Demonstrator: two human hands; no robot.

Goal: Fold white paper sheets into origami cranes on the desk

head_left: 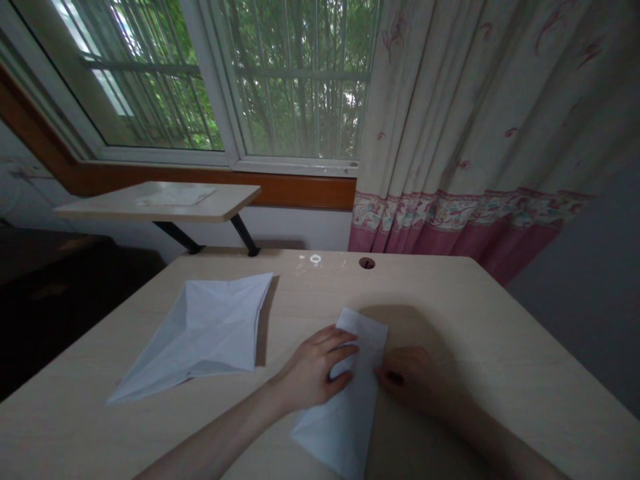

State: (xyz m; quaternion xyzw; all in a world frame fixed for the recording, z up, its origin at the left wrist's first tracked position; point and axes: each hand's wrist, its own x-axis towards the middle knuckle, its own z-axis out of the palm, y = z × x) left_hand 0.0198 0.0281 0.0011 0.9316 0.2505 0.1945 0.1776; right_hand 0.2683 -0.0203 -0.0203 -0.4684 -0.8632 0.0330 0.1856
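A folded sheet of white paper (345,420) lies on the desk in front of me, its long side running away from me. My left hand (325,367) rests on its left part, fingers and thumb apart and slightly bent, pressing on the surface. At the paper's right edge, my right hand (407,377) is closed, with thumb and forefinger pinching that edge. The fingers cover part of the sheet. Farther left lies another white paper (220,320), creased and partly opened out, with a long point toward the lower left. Neither hand touches it.
The pale wooden desk (430,287) has a round cable hole (367,263) near its back edge. A small raised shelf (200,210) at the back left carries a flat whitish item (175,195). Behind stand a window (300,87) and a curtain (450,133).
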